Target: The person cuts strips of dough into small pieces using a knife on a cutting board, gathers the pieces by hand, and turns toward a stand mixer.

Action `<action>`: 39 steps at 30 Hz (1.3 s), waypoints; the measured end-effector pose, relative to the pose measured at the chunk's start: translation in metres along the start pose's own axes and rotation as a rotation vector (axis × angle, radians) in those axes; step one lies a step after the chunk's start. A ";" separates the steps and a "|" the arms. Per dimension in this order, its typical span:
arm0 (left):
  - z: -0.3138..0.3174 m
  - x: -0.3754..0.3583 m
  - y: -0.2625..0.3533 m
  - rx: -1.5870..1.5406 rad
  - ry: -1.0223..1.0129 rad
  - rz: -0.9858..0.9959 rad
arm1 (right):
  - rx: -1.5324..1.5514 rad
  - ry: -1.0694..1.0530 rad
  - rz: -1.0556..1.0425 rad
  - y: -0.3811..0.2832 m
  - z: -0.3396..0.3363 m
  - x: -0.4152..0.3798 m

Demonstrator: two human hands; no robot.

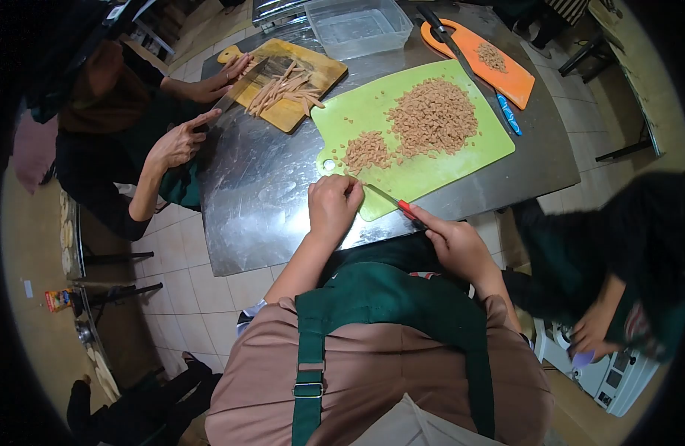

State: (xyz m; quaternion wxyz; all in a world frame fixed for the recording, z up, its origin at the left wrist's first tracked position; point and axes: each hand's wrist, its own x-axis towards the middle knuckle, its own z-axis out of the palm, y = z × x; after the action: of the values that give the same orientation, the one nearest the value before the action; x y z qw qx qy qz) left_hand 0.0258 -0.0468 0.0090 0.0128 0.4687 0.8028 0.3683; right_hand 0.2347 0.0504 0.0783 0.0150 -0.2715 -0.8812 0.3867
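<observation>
My right hand point(458, 247) is closed round the red and black handle of a small knife point(406, 209). The blade points left across the near edge of a green cutting board point(439, 175). My left hand point(333, 204) rests at the board's near left corner, its fingers curled down by the blade tip; whatever they pinch is hidden. Just beyond it lies a small heap of diced pinkish-brown food point(367, 151). A larger pile of the same dice point(434, 117) covers the middle and far part of the board.
At left, another person's hands point(180, 141) hold a wide blade over a wooden board point(272, 115) with food strips point(287, 89). A clear plastic tub point(357, 28), an orange board point(510, 74), a black-handled knife point(450, 43) and a blue-patterned handle point(509, 115) lie on the metal table point(246, 215).
</observation>
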 end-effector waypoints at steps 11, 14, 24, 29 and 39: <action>-0.012 0.020 0.005 -0.199 -0.004 0.038 | 0.299 0.011 -0.004 0.026 -0.013 0.001; -0.012 0.025 0.004 -0.164 -0.033 0.062 | 0.298 0.099 0.065 0.022 -0.023 0.002; 0.035 0.044 0.027 0.068 -0.058 0.237 | 0.135 0.284 0.020 0.034 -0.019 0.000; 0.042 0.045 0.029 0.044 -0.041 0.212 | 0.152 0.235 0.040 0.034 -0.017 0.000; 0.047 0.046 0.029 0.095 0.015 0.246 | 0.110 0.222 0.024 0.032 -0.010 0.005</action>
State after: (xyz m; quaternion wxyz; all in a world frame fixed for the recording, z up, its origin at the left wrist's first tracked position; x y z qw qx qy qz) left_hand 0.0388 0.0236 0.0072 -0.0609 0.5608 0.7560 0.3322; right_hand 0.2479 0.0769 0.0628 0.1225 -0.3221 -0.8483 0.4021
